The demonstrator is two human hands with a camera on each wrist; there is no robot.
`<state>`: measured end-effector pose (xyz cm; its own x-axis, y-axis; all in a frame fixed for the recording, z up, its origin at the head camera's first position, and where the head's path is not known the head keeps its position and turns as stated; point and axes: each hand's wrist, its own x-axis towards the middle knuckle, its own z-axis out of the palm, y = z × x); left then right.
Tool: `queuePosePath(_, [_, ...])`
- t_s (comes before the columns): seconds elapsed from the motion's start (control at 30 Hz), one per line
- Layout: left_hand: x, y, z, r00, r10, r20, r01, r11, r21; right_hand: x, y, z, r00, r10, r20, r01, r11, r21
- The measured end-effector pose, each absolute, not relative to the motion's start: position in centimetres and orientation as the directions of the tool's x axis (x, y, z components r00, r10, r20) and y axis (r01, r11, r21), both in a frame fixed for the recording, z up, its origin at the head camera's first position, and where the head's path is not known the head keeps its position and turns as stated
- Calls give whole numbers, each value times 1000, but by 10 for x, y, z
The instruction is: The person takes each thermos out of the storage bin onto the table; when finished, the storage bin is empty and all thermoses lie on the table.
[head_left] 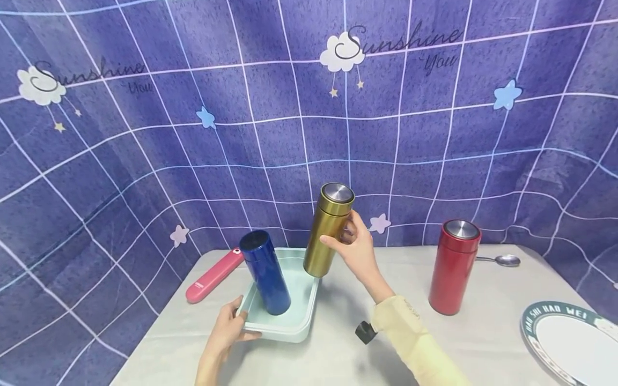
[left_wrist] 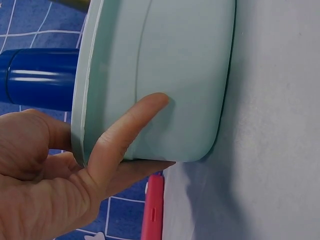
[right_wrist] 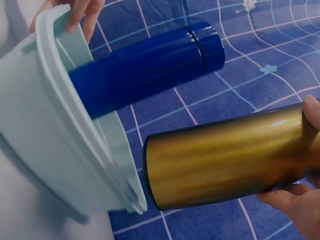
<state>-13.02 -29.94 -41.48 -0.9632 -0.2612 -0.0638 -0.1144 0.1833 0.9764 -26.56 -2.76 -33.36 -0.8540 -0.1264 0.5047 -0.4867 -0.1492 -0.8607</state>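
My right hand (head_left: 357, 249) grips a gold thermos bottle (head_left: 324, 236) with a silver lid top, held tilted over the right rim of a pale green plastic basin (head_left: 303, 295). In the right wrist view the base of the gold bottle (right_wrist: 225, 160) is close to the basin's rim. A blue thermos bottle (head_left: 267, 279) stands inside the basin, leaning slightly. At the basin's near left corner, my left hand (head_left: 227, 327) holds the rim and wall. The left wrist view shows a finger (left_wrist: 132, 120) lying along the basin's outer wall (left_wrist: 185, 65).
A pink, long narrow case (head_left: 214, 276) lies left of the basin. To the right stand a red thermos bottle (head_left: 454, 268), a metal spoon (head_left: 504, 260) and a green-rimmed white plate (head_left: 574, 343). A small black object (head_left: 365, 332) appears beside the right sleeve. A purple-blue checked cloth (head_left: 386, 134) hangs behind.
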Motion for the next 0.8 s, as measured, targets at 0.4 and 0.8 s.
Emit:
queuePosePath(0.4, [-133,-301,-414,-964,-253,-77,-126,183,975,-269,5,-345,-866,-103,490,-482,-87,-872])
queuePosePath(0.8, [-135,-302,-413,-965,-245,-96,-146,193,970,-275,34,-362,-874,-15,485,-485,0,-874])
